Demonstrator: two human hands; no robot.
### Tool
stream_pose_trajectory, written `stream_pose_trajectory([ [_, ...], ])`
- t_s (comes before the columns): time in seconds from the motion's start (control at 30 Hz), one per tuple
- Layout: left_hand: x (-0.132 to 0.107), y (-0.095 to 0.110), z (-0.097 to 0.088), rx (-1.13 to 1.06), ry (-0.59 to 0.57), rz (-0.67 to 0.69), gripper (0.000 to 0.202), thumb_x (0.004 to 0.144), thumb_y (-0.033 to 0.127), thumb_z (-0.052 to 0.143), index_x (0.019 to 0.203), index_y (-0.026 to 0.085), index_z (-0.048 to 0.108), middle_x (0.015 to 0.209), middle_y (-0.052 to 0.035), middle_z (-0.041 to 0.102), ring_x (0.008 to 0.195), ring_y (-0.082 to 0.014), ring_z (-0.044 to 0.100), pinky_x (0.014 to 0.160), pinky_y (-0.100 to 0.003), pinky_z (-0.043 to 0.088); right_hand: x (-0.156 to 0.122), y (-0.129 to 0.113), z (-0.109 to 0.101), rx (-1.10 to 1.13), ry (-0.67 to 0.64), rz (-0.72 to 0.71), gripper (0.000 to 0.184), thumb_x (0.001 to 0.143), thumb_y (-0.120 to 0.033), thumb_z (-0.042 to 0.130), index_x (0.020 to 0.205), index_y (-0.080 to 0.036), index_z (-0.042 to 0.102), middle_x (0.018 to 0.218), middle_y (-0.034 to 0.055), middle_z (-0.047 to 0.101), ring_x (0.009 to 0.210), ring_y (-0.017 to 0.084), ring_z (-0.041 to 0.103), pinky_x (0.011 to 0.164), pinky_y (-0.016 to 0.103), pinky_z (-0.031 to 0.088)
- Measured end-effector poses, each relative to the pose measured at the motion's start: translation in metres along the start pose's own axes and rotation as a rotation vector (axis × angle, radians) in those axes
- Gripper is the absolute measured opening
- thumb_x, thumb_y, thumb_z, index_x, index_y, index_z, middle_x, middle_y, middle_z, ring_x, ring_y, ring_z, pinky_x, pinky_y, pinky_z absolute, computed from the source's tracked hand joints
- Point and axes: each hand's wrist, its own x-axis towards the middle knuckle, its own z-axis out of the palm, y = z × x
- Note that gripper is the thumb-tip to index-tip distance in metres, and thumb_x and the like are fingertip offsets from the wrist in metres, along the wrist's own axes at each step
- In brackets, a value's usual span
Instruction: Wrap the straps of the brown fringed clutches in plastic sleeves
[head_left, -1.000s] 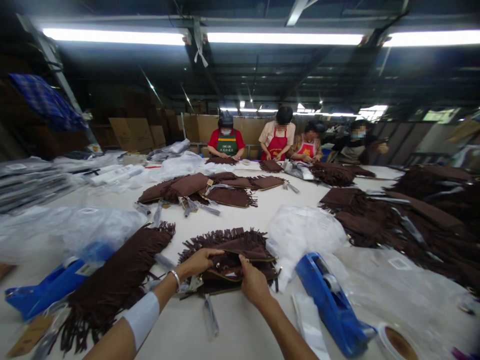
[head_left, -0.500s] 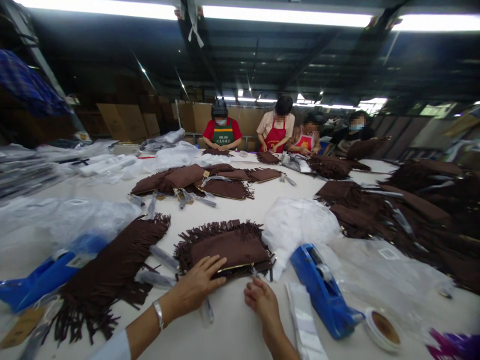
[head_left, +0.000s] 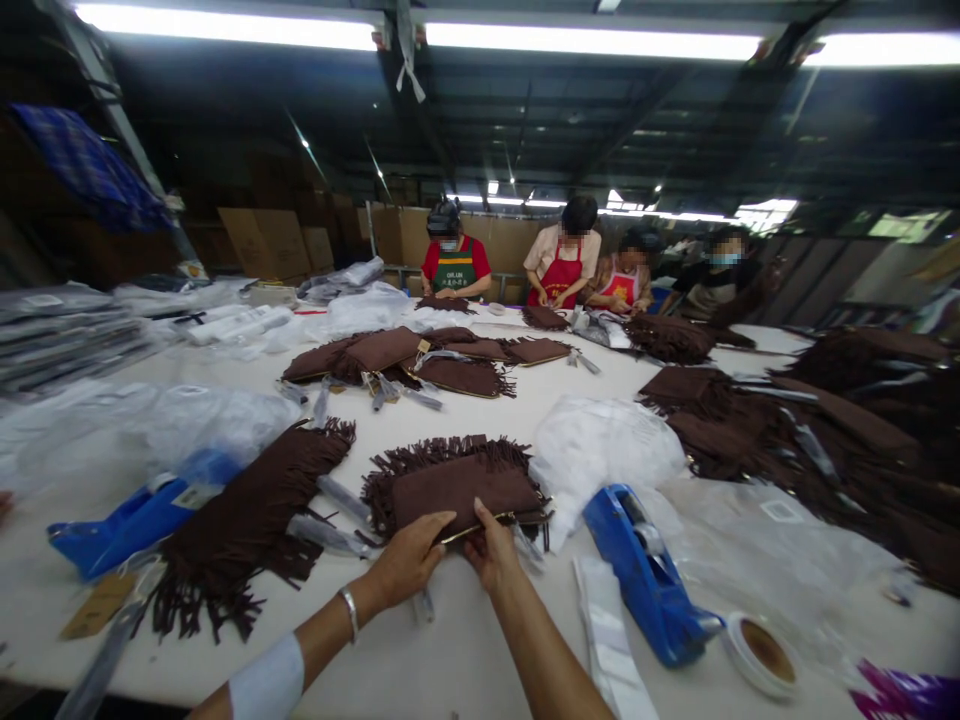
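1. Fringed bag located lower centre of frame.
2. Zip edge pinched by right hand; left hand laid alongside, grip can't be told.
3. Fringe best kept clear.

Count two hands: left hand, right hand. Count one fringed bag at both, a second bag left of them. Tally two tape dispensers: one blue dispenser left of the left hand, another blue dispenser right of the right. Log one tape roll farther right, four people beyond both.
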Motion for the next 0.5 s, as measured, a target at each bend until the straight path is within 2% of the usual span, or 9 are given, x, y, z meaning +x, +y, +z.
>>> stream_pose_trajectory([
  [0.1,0.008,-0.001,-0.007,-0.078,0.194,-0.177,0.043,0.089,0.026,0.045,0.131,0.016,0.051,0.136,-0.0121,0.052,0.129,-0.0244,0.044,0.114,-0.043,0.028,0.003,-0.015,0.011,-0.127,0.048,-0.092,0.035,0.078,-0.047,0.057,0.096,-0.017,0.057,0.075,0.0063,0.068,0.066,0.019,0.065,0.052,0.026,0.049],
  [0.17,0.014,0.0,-0.01,-0.163,0.264,-0.314,0.043,0.087,0.027,0.048,0.127,0.012,0.054,0.134,-0.0154,0.053,0.128,-0.027,0.044,0.113,-0.044,0.028,0.001,-0.032,0.017,-0.229,0.039,-0.204,0.034,0.076,-0.043,0.058,0.097,-0.016,0.06,0.076,0.007,0.069,0.068,0.02,0.065,0.054,0.027,0.05],
  [0.23,0.021,0.006,-0.015,-0.363,0.281,-0.459,0.051,0.083,0.026,0.055,0.132,0.011,0.049,0.134,-0.0177,0.052,0.122,-0.0294,0.049,0.106,-0.044,0.037,-0.001,-0.058,0.023,-0.34,0.0,-0.339,0.035,0.074,-0.04,0.06,0.098,-0.015,0.063,0.08,0.0078,0.07,0.075,0.022,0.065,0.061,0.029,0.051],
  [0.3,0.03,0.018,-0.023,-0.662,0.31,-0.556,0.067,0.08,0.026,0.06,0.142,0.016,0.036,0.138,-0.0183,0.047,0.112,-0.0286,0.056,0.09,-0.041,0.049,-0.006,-0.092,0.032,-0.451,-0.056,-0.478,0.033,0.072,-0.038,0.061,0.096,-0.016,0.066,0.084,0.0072,0.071,0.08,0.023,0.064,0.069,0.031,0.05],
  [0.37,0.044,0.036,-0.036,-0.939,0.377,-0.539,0.08,0.079,0.028,0.064,0.147,0.023,0.022,0.139,-0.0171,0.045,0.102,-0.0249,0.061,0.076,-0.035,0.053,-0.016,-0.13,0.046,-0.546,-0.11,-0.605,0.03,0.07,-0.036,0.063,0.094,-0.018,0.068,0.087,0.0057,0.07,0.085,0.024,0.063,0.076,0.031,0.047],
  [0.4,0.051,0.046,-0.044,-1.041,0.415,-0.491,0.083,0.078,0.028,0.065,0.147,0.026,0.02,0.138,-0.0159,0.046,0.098,-0.0231,0.062,0.073,-0.032,0.053,-0.023,-0.148,0.054,-0.628,-0.124,-0.685,0.029,0.071,-0.036,0.063,0.093,-0.018,0.069,0.088,0.005,0.07,0.086,0.023,0.062,0.078,0.031,0.045],
  [0.5,0.072,0.073,-0.073,-1.231,0.495,-0.272,0.077,0.076,0.027,0.069,0.143,0.03,0.03,0.126,-0.0114,0.057,0.093,-0.0205,0.064,0.076,-0.03,0.052,-0.054,-0.192,0.079,-1.025,-0.117,-1.04,0.023,0.079,-0.032,0.057,0.095,-0.021,0.068,0.094,0.0041,0.067,0.092,0.021,0.058,0.083,0.029,0.04],
])
